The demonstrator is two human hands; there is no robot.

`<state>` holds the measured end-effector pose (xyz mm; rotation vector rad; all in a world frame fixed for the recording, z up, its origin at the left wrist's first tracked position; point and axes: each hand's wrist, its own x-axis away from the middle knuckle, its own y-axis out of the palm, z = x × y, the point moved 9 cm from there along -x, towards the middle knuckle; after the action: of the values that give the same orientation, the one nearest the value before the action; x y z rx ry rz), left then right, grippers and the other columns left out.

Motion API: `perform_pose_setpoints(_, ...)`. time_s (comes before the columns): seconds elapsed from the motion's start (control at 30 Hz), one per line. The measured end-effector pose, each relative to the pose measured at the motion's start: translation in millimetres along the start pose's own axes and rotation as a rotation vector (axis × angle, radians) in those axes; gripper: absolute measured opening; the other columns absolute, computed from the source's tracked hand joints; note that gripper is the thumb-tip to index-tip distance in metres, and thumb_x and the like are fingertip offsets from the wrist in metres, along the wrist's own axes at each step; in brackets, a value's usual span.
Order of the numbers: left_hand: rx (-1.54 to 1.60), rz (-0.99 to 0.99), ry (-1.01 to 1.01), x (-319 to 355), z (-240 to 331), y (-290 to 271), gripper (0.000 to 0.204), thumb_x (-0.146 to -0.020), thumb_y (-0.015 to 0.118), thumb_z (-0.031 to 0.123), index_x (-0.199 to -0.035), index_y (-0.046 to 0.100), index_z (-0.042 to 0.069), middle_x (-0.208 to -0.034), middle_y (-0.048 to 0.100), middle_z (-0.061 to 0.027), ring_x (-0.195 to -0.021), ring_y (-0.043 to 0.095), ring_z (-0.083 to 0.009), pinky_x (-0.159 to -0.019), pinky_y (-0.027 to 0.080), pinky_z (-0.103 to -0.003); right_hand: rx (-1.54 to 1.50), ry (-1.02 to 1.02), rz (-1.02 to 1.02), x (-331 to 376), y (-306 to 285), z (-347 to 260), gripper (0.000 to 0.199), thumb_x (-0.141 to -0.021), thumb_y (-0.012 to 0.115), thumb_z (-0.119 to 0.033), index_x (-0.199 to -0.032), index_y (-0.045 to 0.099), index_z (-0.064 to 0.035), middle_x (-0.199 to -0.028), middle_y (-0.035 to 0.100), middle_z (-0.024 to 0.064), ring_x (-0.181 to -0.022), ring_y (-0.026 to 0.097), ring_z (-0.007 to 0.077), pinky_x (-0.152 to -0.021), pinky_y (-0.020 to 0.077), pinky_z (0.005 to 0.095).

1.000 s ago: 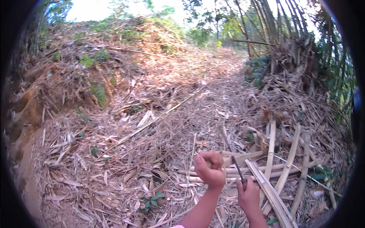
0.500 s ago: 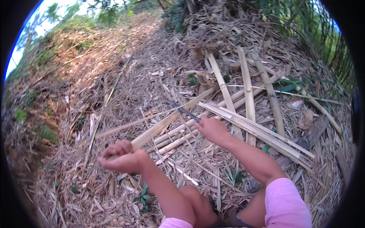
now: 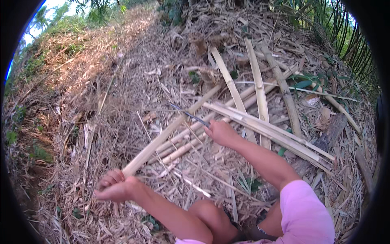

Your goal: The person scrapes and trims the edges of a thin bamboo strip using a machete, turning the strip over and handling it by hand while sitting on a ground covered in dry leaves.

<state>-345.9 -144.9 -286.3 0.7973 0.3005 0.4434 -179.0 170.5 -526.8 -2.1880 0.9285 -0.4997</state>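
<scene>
Left hand (image 3: pixel 118 188): fingers curled and clenched round the near end of the strip (image 3: pixel 160 140). That end sits within the fist; the remainder projects beyond the knuckles, running up and to the right, away from the person. The far end reaches just beside a stump (image 3: pixel 210 77).

Right hand (image 3: pixel 222 133): fingers closed on the handle end of the knife (image 3: pixel 196 118). The strip lies beyond these fingertips, to their left, apart from them. The dark blade points up and left and crosses the strip toward its far part; depth of contact cannot be told.

Surroundings: poles (image 3: pixel 182 151) on the ground beneath and right of the strip; split lengths (image 3: pixel 280 140) beside the right forearm; dry litter (image 3: pixel 134 81) all around.
</scene>
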Motion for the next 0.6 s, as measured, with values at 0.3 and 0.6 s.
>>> perform_pose_setpoints(0.3, 0.061, -0.041, 0.013, -6.6, -2.9, 0.9, 0.042, -0.097, 0.040, 0.034, -0.060, 0.027, 0.017, -0.052, 0.020, 0.0040, -0.041, 0.014, -0.0084, -0.041, 0.010, -0.026, 0.143, -0.312, -0.053, 36.8, -14.1, -89.8, 0.040, -0.099, 0.051, -0.048, -0.104, 0.059, -0.0095, -0.075, 0.067, 0.0161, -0.074, 0.071, 0.0359, -0.068, 0.0556, 0.0523)
perform_pose_setpoints(0.6, 0.020, 0.029, -0.030, -28.0, -20.2, -17.1, 0.039, -0.093, 0.040, 0.031, -0.059, 0.031, 0.015, -0.052, 0.021, 0.0030, -0.040, 0.015, -0.0093, -0.042, 0.011, -0.027, 0.076, 0.027, 0.031, -67.5, -5.0, 55.0, 0.044, -0.099, 0.051, -0.043, -0.090, 0.065, -0.0022, -0.083, 0.071, 0.0208, -0.074, 0.069, 0.0408, -0.067, 0.0560, 0.0499)
